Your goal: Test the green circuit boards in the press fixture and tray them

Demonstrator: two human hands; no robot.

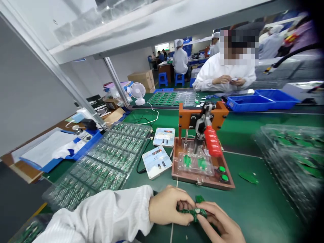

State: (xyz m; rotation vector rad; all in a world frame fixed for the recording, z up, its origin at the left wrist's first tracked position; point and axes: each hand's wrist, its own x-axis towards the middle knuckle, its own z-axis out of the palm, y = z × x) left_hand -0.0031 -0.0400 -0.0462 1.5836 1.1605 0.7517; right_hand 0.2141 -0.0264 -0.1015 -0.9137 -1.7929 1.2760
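Observation:
Both my hands meet low in the middle of the view over the green mat. My left hand (169, 206), in a white sleeve, pinches one end of a small green circuit board (194, 212). My right hand (219, 221) grips the other end of the same board. Just beyond them stands a brown test fixture (202, 180) with a red-handled lever (212, 141), a clear plate with two green boards under it, and two green buttons (222, 172).
Clear trays of green boards (106, 162) lie at the left, more stacked trays (293, 158) at the right. Two white meter boxes (157, 161) sit left of the fixture. A loose green board (248, 177) lies right of it. Blue bins (260, 101), a small fan and a person in white opposite.

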